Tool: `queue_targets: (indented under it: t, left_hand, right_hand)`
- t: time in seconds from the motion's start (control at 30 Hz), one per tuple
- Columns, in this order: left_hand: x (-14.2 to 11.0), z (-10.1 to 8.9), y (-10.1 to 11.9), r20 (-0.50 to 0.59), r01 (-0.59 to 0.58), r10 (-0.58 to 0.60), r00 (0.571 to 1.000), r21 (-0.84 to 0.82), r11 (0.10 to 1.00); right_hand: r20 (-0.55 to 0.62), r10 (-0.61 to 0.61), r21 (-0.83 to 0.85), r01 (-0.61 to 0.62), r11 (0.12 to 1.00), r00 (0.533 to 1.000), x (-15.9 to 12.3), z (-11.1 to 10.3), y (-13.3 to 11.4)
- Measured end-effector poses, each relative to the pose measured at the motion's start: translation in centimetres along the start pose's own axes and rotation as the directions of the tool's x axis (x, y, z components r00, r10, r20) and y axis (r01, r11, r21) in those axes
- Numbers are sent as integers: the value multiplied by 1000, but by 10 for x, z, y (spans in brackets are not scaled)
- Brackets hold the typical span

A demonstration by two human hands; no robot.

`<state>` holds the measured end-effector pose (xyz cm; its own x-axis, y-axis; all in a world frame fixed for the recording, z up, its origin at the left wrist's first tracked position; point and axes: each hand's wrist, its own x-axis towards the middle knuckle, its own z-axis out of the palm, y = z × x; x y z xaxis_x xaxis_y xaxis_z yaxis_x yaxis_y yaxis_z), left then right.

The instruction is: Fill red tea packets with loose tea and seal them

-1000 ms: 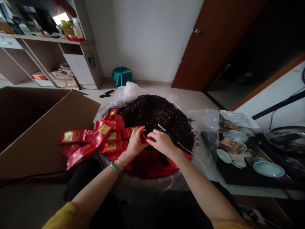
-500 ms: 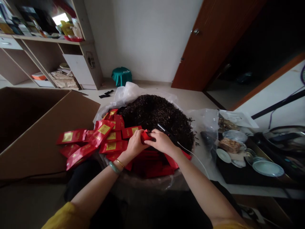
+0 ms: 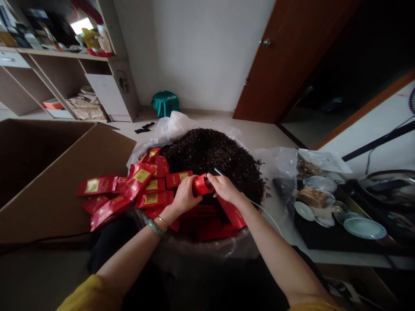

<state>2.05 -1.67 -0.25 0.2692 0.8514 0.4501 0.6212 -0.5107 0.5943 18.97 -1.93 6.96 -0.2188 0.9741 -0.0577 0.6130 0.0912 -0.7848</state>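
Observation:
My left hand [image 3: 186, 195] is wrapped round a small red packet [image 3: 201, 185], held low over the front of a heap of dark, dried tea-like leaves [image 3: 210, 149]. At the packet's right end, which looks open, my right hand [image 3: 224, 188] has its fingers bent against the rim; the fingertips are partly hidden. Red packets with yellow labels [image 3: 142, 176] lie piled to the left of my left hand. More red packets [image 3: 207, 229] lie below my hands, and one flat red packet [image 3: 232, 211] rests under my right wrist.
Clear plastic sheeting [image 3: 177, 123] lines the round container of leaves. A cardboard box [image 3: 71, 177] stands open at left. White cable [image 3: 267, 216] runs past my right forearm. On the right, a low table holds a pale dish [image 3: 365, 228] and other dishes.
The packet has turned so its printed side and right end show more. My right hand has shifted slightly right of it, and the flat red packet by my right wrist has moved left.

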Motion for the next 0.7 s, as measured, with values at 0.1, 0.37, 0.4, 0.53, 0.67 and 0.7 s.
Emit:
queue_targets:
  t: [0.1,0.37,0.4,0.53,0.67,0.7]
  left_hand:
    - [0,-2,4,47,-35,35,998,12,999]
    - [-3,-1,6,118,-63,55,992,64,996]
    - [-3,0,5,115,-67,60,992,58,996]
    - [-2,3,2,74,-37,34,997,35,999]
    - [-1,3,1,56,0,-1,998,31,1000]
    - [-1,3,1,53,6,-8,999,36,999]
  right_hand:
    - [100,-15,-14,16,1000,995,-2,-8,1]
    - [132,-56,-295,93,951,990,0,1,4]
    - [104,-59,-319,90,943,993,1,3,3]
    - [44,-110,-292,118,949,993,0,1,0]
    - [12,-164,-220,163,962,986,-1,-8,1]
    - [-7,-162,-218,157,963,987,-1,-10,2]
